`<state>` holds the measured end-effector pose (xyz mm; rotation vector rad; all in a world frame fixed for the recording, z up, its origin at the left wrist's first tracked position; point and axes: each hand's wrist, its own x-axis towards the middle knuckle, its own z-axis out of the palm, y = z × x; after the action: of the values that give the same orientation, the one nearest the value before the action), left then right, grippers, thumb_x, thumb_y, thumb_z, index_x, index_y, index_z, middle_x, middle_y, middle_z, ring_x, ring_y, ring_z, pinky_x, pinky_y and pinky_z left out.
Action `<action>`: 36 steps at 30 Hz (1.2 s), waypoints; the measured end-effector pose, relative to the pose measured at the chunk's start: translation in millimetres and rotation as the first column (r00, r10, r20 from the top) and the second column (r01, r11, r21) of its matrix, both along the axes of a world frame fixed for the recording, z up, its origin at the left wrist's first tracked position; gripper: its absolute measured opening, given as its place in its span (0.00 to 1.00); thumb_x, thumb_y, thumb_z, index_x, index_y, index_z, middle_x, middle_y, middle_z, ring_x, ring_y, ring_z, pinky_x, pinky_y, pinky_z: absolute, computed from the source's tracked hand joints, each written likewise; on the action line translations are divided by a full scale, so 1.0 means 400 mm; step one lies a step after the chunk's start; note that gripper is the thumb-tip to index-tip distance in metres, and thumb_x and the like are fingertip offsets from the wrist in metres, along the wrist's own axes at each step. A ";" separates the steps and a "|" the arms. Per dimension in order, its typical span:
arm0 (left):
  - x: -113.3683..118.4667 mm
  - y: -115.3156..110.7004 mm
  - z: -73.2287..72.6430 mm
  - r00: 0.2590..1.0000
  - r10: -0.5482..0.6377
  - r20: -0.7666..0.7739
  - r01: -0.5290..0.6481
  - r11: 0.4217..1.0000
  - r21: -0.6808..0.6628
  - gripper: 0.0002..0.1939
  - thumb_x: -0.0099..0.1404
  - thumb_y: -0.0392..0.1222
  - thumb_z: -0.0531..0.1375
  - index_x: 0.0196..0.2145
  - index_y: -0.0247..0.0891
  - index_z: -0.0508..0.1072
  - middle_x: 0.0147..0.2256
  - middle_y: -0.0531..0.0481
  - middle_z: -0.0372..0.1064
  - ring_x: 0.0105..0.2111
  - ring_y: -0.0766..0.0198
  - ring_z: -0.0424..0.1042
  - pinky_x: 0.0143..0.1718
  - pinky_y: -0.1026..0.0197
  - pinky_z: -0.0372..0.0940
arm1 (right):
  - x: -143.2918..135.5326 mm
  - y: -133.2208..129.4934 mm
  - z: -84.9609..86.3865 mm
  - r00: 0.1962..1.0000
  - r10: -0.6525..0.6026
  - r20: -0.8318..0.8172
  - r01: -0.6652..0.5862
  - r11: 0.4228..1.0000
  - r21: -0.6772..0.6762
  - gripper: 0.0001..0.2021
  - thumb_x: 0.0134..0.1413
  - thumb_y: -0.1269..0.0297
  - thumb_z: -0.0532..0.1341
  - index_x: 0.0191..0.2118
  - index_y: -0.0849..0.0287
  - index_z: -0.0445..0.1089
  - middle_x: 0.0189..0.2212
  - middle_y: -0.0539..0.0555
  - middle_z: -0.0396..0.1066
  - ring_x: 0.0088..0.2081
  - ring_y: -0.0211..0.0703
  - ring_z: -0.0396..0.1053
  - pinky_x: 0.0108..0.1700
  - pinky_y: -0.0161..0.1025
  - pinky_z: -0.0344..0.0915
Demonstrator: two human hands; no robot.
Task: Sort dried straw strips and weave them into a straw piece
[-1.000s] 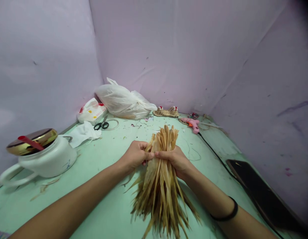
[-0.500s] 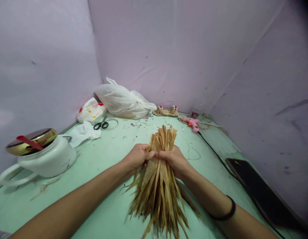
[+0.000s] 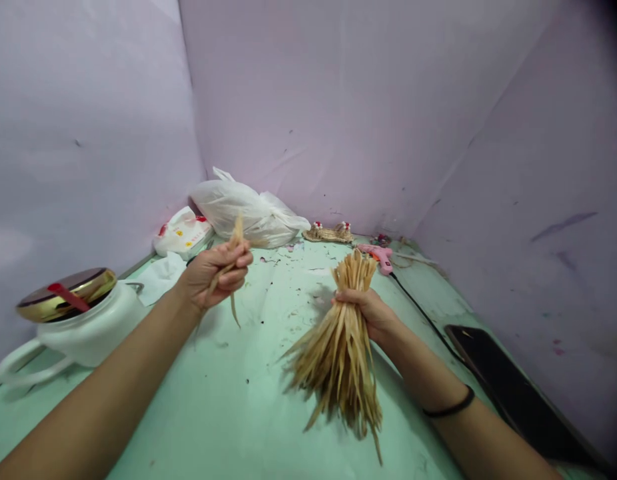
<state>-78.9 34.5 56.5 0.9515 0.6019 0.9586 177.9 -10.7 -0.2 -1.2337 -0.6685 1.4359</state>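
A thick bundle of dried leaf strips (image 3: 338, 360), tan at the top and browner at its fanned lower ends, is gripped near its upper part by my right hand (image 3: 366, 308). Its fingers wrap around the narrow part, and the short ends poke up above them. Off to the left, my left hand (image 3: 219, 275) is raised and closed on a few loose leaf strips (image 3: 237, 230), which stick out above and below the fist. The two hands are well apart.
Left stands a white mug (image 3: 96, 327) with a gold-rimmed lid. Behind are a tissue pack (image 3: 183, 233), a white plastic bag (image 3: 248, 210) and a small woven piece (image 3: 328, 233). A pink glue gun (image 3: 381, 257) and a phone (image 3: 518, 387) lie right.
My left hand has come away from the bundle, moving left and up with a few strips. The bundle, in my right hand, has shifted slightly right. The scissors are now mostly hidden.
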 end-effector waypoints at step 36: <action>0.182 -0.101 -0.131 0.803 -0.127 -0.582 0.221 0.971 0.093 0.23 0.60 0.58 0.48 0.20 0.36 0.58 0.19 0.57 0.50 0.20 0.72 0.49 0.21 0.67 0.47 | -0.070 -0.031 0.005 0.932 0.264 -0.248 -0.257 0.965 0.060 0.16 0.28 0.64 0.70 0.29 0.63 0.69 0.20 0.51 0.69 0.23 0.39 0.66 0.26 0.35 0.63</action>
<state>-6.2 -5.8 4.1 1.4336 0.9351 0.5440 149.9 -23.2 1.9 -0.9422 -0.6894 1.7645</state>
